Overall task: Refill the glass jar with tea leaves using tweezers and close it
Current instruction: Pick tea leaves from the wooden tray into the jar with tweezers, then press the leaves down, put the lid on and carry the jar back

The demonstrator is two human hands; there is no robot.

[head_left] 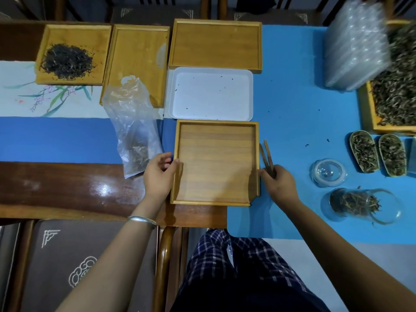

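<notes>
Beside a square wooden tray [216, 163], left hand [158, 174] grips its rim; right hand [279, 184] pinches slim wooden tweezers [266, 157].

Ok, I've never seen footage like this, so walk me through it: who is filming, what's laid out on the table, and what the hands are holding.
No machine here: the camera sits on a person's head, looking down at their own two bare arms. The left hand grips the left edge of the empty square wooden tray nearest them. The right hand pinches brown wooden tweezers beside that tray's right edge. On the blue cloth to the right, a clear glass jar lies on its side with some tea leaves inside, and its round glass lid rests apart from it, just beyond. Two small scoops of tea sit behind. Further back are a white plastic tray and a wooden tray holding dark tea.
</notes>
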